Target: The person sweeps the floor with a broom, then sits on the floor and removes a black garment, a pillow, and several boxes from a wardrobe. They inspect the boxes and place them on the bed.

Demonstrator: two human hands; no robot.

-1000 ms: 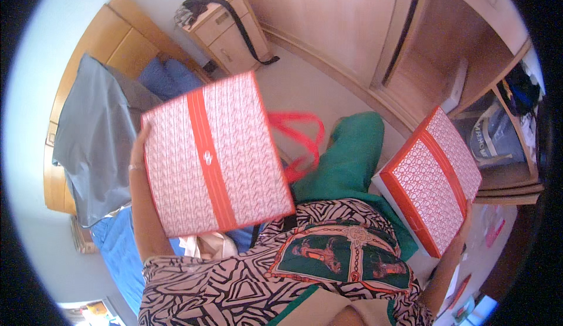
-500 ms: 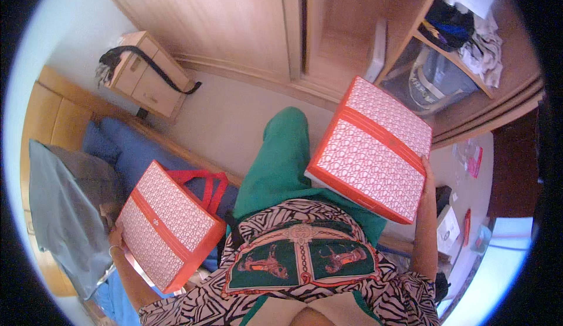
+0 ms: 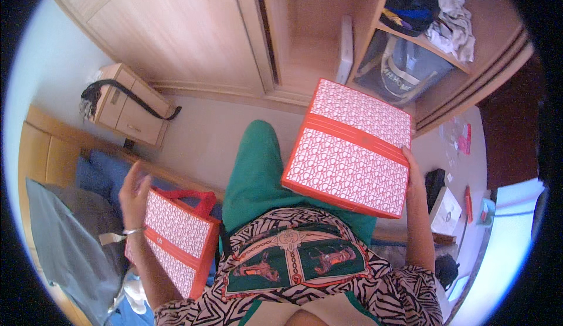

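My right hand [image 3: 415, 176] grips the right edge of a flat red-and-white patterned box [image 3: 352, 173], which has a red band across its middle. This box is tilted, held over my lap in front of the wardrobe. A second box [image 3: 179, 232] with a similar pattern and red band rests at my left on the blue bedding, beside red straps [image 3: 202, 203]. My left hand [image 3: 136, 192] is raised at that box's far left corner, fingers apart and a little blurred, holding nothing. My left forearm hides part of the second box.
Ahead stands a wooden wardrobe [image 3: 170, 26] with an open section; its shelves hold clothes [image 3: 410, 12] and a grey bag [image 3: 402, 71]. A small drawer cabinet [image 3: 138, 112] with a black strap is at the far left. Dark grey fabric [image 3: 70, 244] lies on the left.
My left hand has let go of the second box and moved up and away from its edge. My right hand still holds its box, which appears further left in view.
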